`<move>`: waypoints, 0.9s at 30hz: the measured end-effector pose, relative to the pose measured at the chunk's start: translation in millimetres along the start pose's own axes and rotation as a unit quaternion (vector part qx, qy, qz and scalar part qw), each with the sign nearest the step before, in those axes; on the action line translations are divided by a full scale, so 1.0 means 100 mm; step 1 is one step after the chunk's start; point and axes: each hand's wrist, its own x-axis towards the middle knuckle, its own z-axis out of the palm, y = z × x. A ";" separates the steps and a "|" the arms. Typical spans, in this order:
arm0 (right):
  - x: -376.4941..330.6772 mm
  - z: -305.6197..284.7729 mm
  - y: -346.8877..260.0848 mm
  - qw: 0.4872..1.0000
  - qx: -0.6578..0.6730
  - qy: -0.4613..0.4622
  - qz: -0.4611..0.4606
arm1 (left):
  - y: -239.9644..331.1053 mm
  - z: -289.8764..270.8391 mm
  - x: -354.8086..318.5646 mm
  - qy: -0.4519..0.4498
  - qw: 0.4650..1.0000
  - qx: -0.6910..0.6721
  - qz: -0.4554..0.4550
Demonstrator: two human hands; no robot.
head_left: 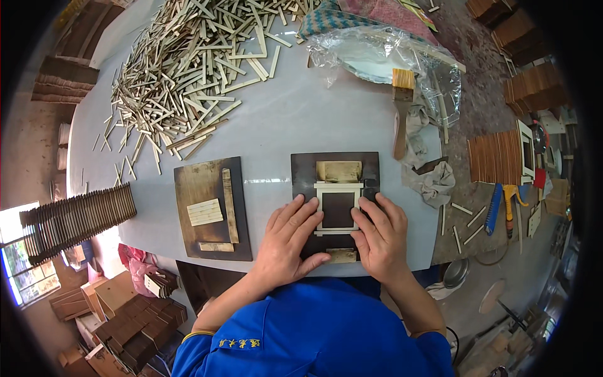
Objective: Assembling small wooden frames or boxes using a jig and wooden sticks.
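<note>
A small square frame of pale wooden strips (338, 186) lies on a dark board (303, 167) at the table's near edge. My left hand (290, 239) lies flat on the board with its fingertips pressing the frame's left strip. My right hand (380, 235) presses the frame's right strip, fingers spread. A pale wooden block (339, 171) is fixed on the board just beyond the frame, and another block (342, 255) sits near my wrists.
A second dark board (204, 184) with strips lies to the left. A large heap of wooden sticks (195, 63) covers the far left of the table. A brush (402, 107), plastic sheet (377, 53) and rags (433, 182) lie right. Stacked finished pieces (75, 220) stand at left.
</note>
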 end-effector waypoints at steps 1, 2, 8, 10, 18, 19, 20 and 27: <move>0.00 0.00 0.00 1.000 -0.009 0.002 0.001 | 0.00 0.00 -0.01 -0.015 1.000 0.000 0.000; -0.01 0.00 0.00 1.000 -0.019 0.004 0.002 | 0.00 0.00 -0.01 -0.029 1.000 0.000 0.001; -0.02 0.01 0.02 1.000 -0.004 0.002 0.009 | -0.03 0.00 -0.02 -0.038 0.999 -0.017 0.005; -0.01 0.01 0.01 1.000 0.001 0.005 0.008 | -0.03 0.00 -0.03 -0.038 0.999 -0.018 0.006; 0.22 -0.05 0.03 0.999 0.010 0.028 -0.023 | -0.04 0.01 -0.02 -0.033 0.999 -0.011 0.007; 0.29 -0.03 0.06 0.999 0.000 0.032 -0.032 | -0.05 0.03 -0.02 -0.030 0.999 -0.013 0.007; 0.36 -0.01 0.06 0.998 -0.012 0.035 -0.043 | -0.06 0.03 -0.02 -0.026 0.999 -0.016 0.008; 0.68 0.12 0.14 0.995 -0.050 0.054 -0.064 | -0.05 0.03 -0.01 -0.018 0.999 -0.031 0.005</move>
